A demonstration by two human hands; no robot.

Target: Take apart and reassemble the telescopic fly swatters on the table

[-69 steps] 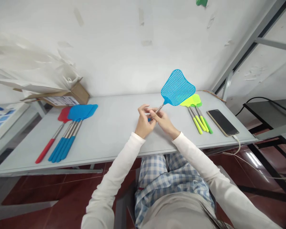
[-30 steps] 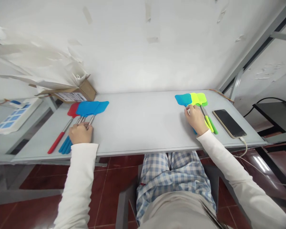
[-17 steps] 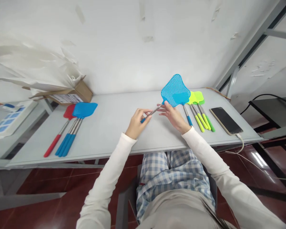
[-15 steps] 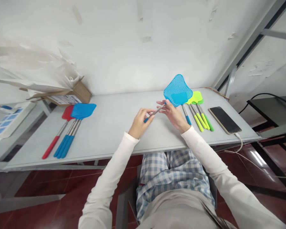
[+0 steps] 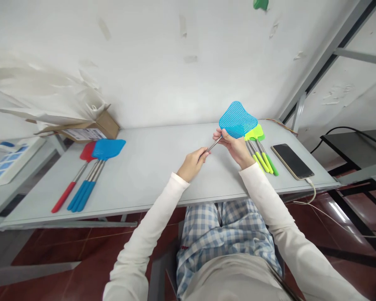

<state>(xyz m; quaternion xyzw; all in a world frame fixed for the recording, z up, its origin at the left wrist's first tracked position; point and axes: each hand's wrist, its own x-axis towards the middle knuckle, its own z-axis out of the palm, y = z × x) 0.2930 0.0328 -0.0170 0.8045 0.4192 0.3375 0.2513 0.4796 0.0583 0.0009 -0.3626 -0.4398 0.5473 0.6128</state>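
A blue fly swatter (image 5: 238,119) with a perforated head and a thin metal rod is held above the table, its head tilted up toward the wall. My left hand (image 5: 192,164) is closed around its handle end, so the grip is mostly hidden. My right hand (image 5: 235,146) pinches the rod just below the head. Beside and partly behind my right hand lie yellow-green fly swatters (image 5: 263,162) and one with a green handle (image 5: 272,164). On the table's left side rest several blue fly swatters (image 5: 109,148) and a red one (image 5: 64,196).
A phone (image 5: 293,161) with a white charging cable lies at the right of the grey table (image 5: 156,167). An open cardboard box (image 5: 108,123) stands at the back left, near a white tray with blue compartments (image 5: 11,163). The white wall (image 5: 163,75) rises behind.
My left hand has gone from a fingertip hold to a fuller grip on the handle. Both hands and the swatter shifted slightly right. The blue handle beside my right hand is no longer visible.
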